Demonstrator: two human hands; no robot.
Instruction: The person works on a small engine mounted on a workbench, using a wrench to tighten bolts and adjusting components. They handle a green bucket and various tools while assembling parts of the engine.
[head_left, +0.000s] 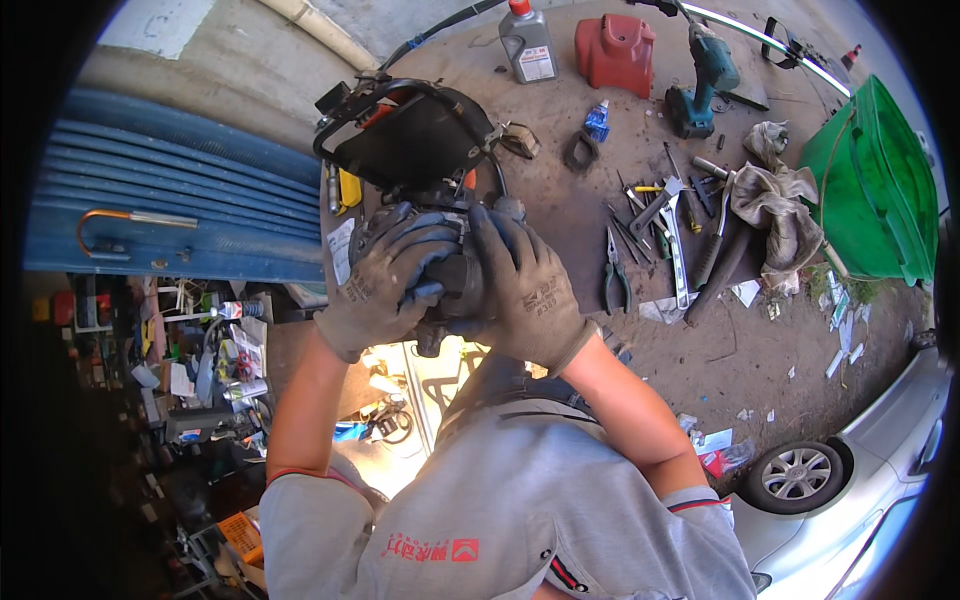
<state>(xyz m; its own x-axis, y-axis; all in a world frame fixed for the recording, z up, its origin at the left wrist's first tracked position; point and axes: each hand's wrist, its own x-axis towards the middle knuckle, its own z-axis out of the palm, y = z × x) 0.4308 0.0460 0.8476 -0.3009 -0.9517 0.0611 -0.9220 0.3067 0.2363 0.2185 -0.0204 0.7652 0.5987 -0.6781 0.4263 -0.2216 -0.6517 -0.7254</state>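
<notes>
A black machine (462, 270) with a tubular frame and a broad dark panel (415, 135) stands at the near left edge of the workbench. Both my hands wear grey work gloves with darker fingers. My left hand (392, 280) grips the machine's near part from the left, fingers curled over its top. From the right, my right hand (530, 295) is closed against the same part, its fingers pointing away from me. What lies under the fingertips and thumbs is hidden.
On the workbench (545, 215) are a grey bottle (528, 45), a red plastic cover (614, 55), a cordless drill (703, 80), pliers (616, 270), an adjustable wrench (678, 245) and rags (775, 205). A green bin (870, 185) stands right; blue shutter (180, 190) left; parked car (850, 470) lower right.
</notes>
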